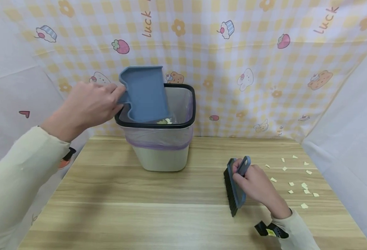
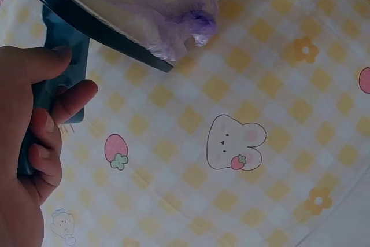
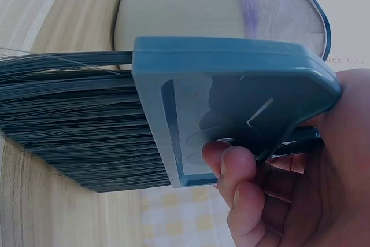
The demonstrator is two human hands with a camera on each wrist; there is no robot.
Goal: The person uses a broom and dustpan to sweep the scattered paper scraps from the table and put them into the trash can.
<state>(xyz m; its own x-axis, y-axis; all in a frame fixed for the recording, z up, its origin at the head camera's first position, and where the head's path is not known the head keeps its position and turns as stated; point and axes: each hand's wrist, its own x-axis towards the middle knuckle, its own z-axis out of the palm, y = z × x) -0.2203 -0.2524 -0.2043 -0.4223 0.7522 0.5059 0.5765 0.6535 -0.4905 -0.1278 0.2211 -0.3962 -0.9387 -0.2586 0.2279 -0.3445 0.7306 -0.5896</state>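
My left hand [image 1: 91,104] grips the handle of a blue dustpan [image 1: 147,93], tilted steeply over the mouth of a lined trash bin [image 1: 163,159]. Some pale paper scraps [image 1: 165,121] show inside the bin just below the pan's lower edge. In the left wrist view, fingers curl round the dustpan handle [image 2: 66,44] beside the bin's dark rim [image 2: 95,24]. On the right, my right hand [image 1: 258,184] holds a blue hand brush [image 1: 238,187] by its handle, its dark bristles [image 3: 81,120] pointing left, low over the wooden table.
Several small pale paper pieces [image 1: 304,185] lie scattered on the right of the wooden table [image 1: 202,225]. A yellow checked cloth [image 1: 220,69] hangs behind the bin, with white cloth [image 1: 352,139] at the sides. A purple-edged bag [image 1: 161,144] lines the bin.
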